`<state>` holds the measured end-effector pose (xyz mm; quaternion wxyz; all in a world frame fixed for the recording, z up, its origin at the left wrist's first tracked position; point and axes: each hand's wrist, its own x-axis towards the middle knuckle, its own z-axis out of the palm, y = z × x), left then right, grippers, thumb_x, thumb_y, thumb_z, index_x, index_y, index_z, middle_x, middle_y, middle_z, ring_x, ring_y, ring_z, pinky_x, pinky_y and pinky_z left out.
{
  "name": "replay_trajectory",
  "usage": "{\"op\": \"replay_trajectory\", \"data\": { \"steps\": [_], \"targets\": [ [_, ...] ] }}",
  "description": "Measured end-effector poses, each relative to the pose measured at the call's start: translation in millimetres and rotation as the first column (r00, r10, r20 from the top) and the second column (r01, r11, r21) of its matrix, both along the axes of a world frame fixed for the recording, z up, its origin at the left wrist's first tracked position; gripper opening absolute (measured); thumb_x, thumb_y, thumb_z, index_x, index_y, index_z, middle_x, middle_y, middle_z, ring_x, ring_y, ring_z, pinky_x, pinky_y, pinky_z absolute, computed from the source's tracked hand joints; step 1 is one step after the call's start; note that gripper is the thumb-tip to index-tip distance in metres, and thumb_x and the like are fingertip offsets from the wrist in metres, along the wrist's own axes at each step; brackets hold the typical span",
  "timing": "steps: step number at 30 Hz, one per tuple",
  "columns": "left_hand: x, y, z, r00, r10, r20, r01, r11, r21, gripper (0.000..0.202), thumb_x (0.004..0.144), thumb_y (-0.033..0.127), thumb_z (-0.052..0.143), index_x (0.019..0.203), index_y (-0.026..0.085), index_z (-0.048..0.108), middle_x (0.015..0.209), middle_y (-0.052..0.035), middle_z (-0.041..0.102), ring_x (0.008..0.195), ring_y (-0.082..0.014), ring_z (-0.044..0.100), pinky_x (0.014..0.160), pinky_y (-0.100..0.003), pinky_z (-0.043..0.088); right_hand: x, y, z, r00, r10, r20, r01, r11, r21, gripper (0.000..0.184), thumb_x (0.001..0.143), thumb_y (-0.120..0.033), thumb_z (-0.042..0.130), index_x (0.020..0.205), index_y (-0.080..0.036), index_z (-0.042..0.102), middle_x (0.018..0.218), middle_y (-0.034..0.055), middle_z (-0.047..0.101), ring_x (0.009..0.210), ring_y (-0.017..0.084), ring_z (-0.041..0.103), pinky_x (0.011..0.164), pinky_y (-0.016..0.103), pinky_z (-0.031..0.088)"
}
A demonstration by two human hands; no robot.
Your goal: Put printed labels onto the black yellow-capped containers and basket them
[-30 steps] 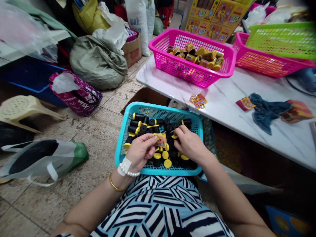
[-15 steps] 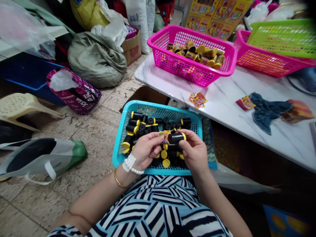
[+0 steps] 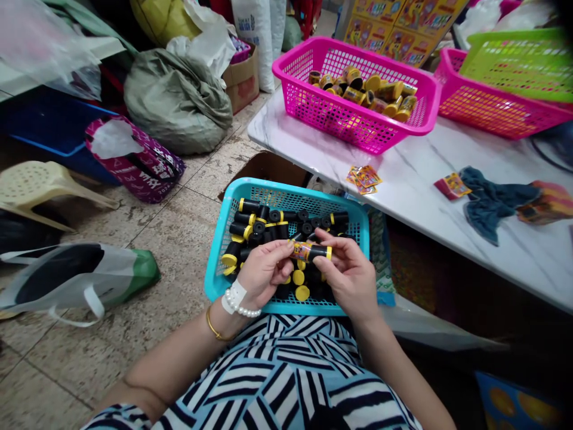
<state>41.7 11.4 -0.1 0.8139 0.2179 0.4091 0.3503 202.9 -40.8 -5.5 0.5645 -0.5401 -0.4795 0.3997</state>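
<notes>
Above a turquoise basket, my right hand grips a small black bottle with a yellow cap, held sideways. My left hand pinches a colourful printed label between thumb and fingers. The label lies against the uncapped end of the bottle; how far it wraps round is hidden from me. Beneath both hands the basket holds several similar black bottles with yellow caps, lying in different directions.
On the marble-patterned table stands a pink basket of labelled bottles. Near its edge lie loose labels, with a label stack and dark cloth farther right. Bags and a plastic stool are on the floor at left.
The label, held flat beside the bottle earlier, now lies against its side in line with it. The bottle has shifted slightly left, and my right fingers have spread a little.
</notes>
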Motion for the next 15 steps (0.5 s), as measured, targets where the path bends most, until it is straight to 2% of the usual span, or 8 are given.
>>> {"op": "replay_trajectory", "data": {
  "steps": [2,5,8,9,10,12,14,15],
  "targets": [
    [-1.9,-2.6,2.6,1.0,-0.031,-0.001,0.031,1.0,-0.002,0.032,0.072,0.034,0.081,0.087,0.009,0.068,0.051,0.0035,0.052,0.039,-0.0017,0.035,0.035,-0.014,0.016,-2.1,0.0,-3.4,0.995,0.021,-0.102,-0.023,0.999,-0.023,0.025,0.083,-0.03,0.075,0.102,-0.024,0.06,0.112,0.0074,0.075,0.095,0.021,0.075,0.084,0.037,0.063],
    [-4.0,-7.3,7.9,0.999,-0.041,-0.021,0.041,0.999,0.009,0.033,0.073,0.036,0.081,0.087,0.008,0.069,0.054,0.0014,0.055,0.042,-0.0031,0.039,0.036,-0.014,0.021,-0.3,-3.2,-8.2,0.995,-0.069,-0.069,0.072,0.997,0.035,0.029,0.078,-0.027,0.08,0.102,-0.024,0.063,0.101,0.0048,0.076,0.091,0.02,0.074,0.083,0.034,0.062],
    [-5.1,-9.5,12.7,0.996,0.048,-0.078,-0.042,0.996,0.078,0.038,0.07,0.036,0.084,0.096,0.012,0.069,0.08,-0.0042,0.066,0.057,-0.0064,0.052,0.041,-0.015,0.031,3.9,-7.4,-11.2,0.988,-0.153,0.007,0.15,0.977,0.151,0.031,0.074,-0.024,0.083,0.102,-0.026,0.068,0.1,0.0033,0.07,0.094,0.019,0.07,0.082,0.032,0.06],
    [-5.4,-9.0,13.5,0.995,0.047,-0.093,-0.037,0.994,0.106,0.042,0.07,0.037,0.084,0.101,0.014,0.069,0.089,-0.0049,0.067,0.062,-0.008,0.056,0.043,-0.016,0.035,5.0,-8.5,-11.4,0.986,-0.161,0.035,0.152,0.97,0.188,0.031,0.073,-0.023,0.083,0.101,-0.027,0.069,0.1,0.0032,0.068,0.096,0.019,0.068,0.081,0.032,0.059],
    [-5.8,-7.9,13.5,0.995,0.01,-0.101,0.003,0.992,0.13,0.046,0.071,0.039,0.084,0.106,0.016,0.068,0.093,-0.005,0.067,0.066,-0.0096,0.059,0.045,-0.017,0.038,5.6,-9.3,-11.2,0.985,-0.156,0.069,0.138,0.967,0.214,0.031,0.073,-0.023,0.083,0.102,-0.027,0.07,0.101,0.0035,0.066,0.097,0.02,0.066,0.08,0.032,0.058],
    [-6.4,-4.1,11.0,0.985,-0.139,-0.106,0.155,0.974,0.165,0.048,0.072,0.042,0.083,0.109,0.016,0.067,0.088,-0.0044,0.067,0.067,-0.0112,0.06,0.049,-0.019,0.043,6.0,-10.4,-9.7,0.983,-0.101,0.151,0.064,0.971,0.228,0.033,0.075,-0.022,0.082,0.106,-0.029,0.072,0.104,0.0048,0.063,0.099,0.021,0.063,0.077,0.032,0.058],
    [-6.3,0.1,6.4,0.963,-0.247,-0.11,0.264,0.946,0.186,0.044,0.073,0.044,0.082,0.102,0.013,0.069,0.077,-0.0027,0.066,0.06,-0.0096,0.058,0.051,-0.021,0.043,6.1,-11.4,-6.9,0.972,-0.02,0.234,-0.028,0.979,0.202,0.038,0.079,-0.022,0.079,0.115,-0.03,0.071,0.109,0.0064,0.062,0.101,0.022,0.062,0.077,0.033,0.057],
    [-5.5,1.8,4.2,0.958,-0.26,-0.122,0.28,0.94,0.194,0.041,0.073,0.044,0.082,0.097,0.013,0.07,0.073,-0.0018,0.065,0.056,-0.0082,0.055,0.052,-0.021,0.043,6.4,-12.1,-5.3,0.962,0.015,0.274,-0.069,0.98,0.188,0.04,0.081,-0.021,0.076,0.119,-0.031,0.07,0.111,0.0066,0.062,0.1,0.022,0.063,0.078,0.034,0.057]
  ]
}}
